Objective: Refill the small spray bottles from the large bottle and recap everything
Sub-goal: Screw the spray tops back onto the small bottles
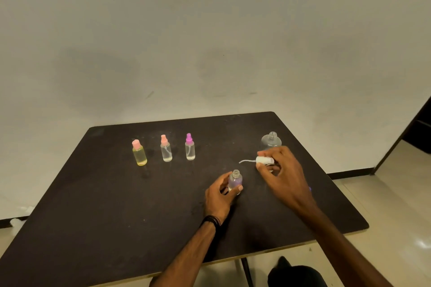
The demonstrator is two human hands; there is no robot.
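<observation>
Left hand (pixel 220 196) round one uncapped small bottle (pixel 235 180); right hand (pixel 281 170) pinching one white spray cap (pixel 264 160); three capped beyond.

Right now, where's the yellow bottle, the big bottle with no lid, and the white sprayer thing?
Yellow bottle (pixel 139 155): head view, on its liquid-filled body.
Large bottle (pixel 271 141): head view, on its clear shoulder under the open neck.
White spray cap (pixel 264 160): head view, on the cap's white body.

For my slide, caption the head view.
Left hand steadies an uncapped bottle; right hand holds its white sprayer.
</observation>
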